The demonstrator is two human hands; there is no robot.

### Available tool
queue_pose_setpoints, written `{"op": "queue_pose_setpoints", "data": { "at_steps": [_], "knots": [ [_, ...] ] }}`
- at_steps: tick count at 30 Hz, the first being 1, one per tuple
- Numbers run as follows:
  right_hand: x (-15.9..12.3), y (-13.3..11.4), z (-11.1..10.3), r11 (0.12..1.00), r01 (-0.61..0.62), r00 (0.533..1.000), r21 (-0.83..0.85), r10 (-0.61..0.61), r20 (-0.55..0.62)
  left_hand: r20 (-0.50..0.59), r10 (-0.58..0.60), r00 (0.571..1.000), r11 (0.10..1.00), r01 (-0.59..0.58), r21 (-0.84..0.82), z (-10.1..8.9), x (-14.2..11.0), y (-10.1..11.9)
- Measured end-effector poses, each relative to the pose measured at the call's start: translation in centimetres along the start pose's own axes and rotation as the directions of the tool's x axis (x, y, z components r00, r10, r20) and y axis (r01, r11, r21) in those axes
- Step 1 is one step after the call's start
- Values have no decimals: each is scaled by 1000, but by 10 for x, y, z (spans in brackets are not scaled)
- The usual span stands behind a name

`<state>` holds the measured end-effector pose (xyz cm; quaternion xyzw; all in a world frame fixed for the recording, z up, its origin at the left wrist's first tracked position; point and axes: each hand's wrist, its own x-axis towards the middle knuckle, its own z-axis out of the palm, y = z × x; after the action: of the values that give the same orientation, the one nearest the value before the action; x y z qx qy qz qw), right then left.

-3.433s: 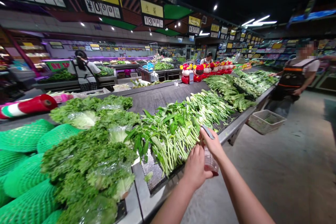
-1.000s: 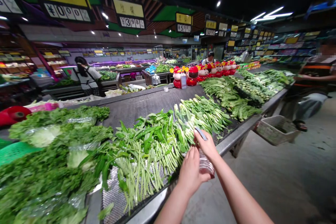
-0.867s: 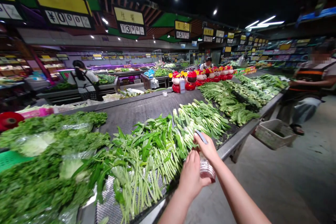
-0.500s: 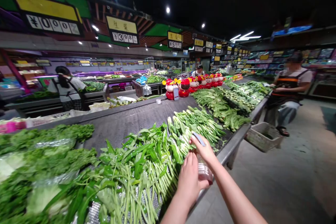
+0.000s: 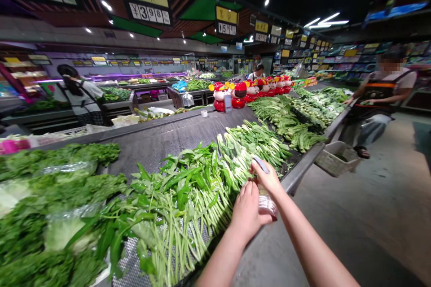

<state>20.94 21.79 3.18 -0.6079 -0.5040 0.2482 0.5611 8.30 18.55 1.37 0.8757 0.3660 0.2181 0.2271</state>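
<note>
Clear plastic bag, light, soft and slippery, best held by its gathered top, sits just beside the metal stall edge; left hand curls against it, right hand pinches a small grey strip.
</note>
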Motion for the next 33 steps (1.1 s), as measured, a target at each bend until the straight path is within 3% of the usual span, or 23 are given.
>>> {"op": "queue_pose_setpoints", "data": {
  "at_steps": [8, 16, 23, 28, 33],
  "knots": [
    [12, 1, -26, 997, 32, 999, 72, -33, 16, -36, 18, 999, 1000, -17, 26, 8, 22, 22],
    [27, 26, -62, 997, -37, 999, 72, 37, 3, -33, -8, 999, 999, 9, 50, 38, 46, 44],
    [50, 38, -93, 998, -25, 1000, 62, 25, 1, -26, 30, 999, 998, -28, 48, 49, 75, 62],
    [53, 54, -103, 1000, -21, 1000, 8, 21, -1, -4, 6, 1000, 999, -6, 50, 59, 79, 71],
    [51, 62, -110, 996, -22, 1000, 87, 23, -11, 10, -31, 999, 997, 30, 70, 67, 81, 77]
  ]
}}
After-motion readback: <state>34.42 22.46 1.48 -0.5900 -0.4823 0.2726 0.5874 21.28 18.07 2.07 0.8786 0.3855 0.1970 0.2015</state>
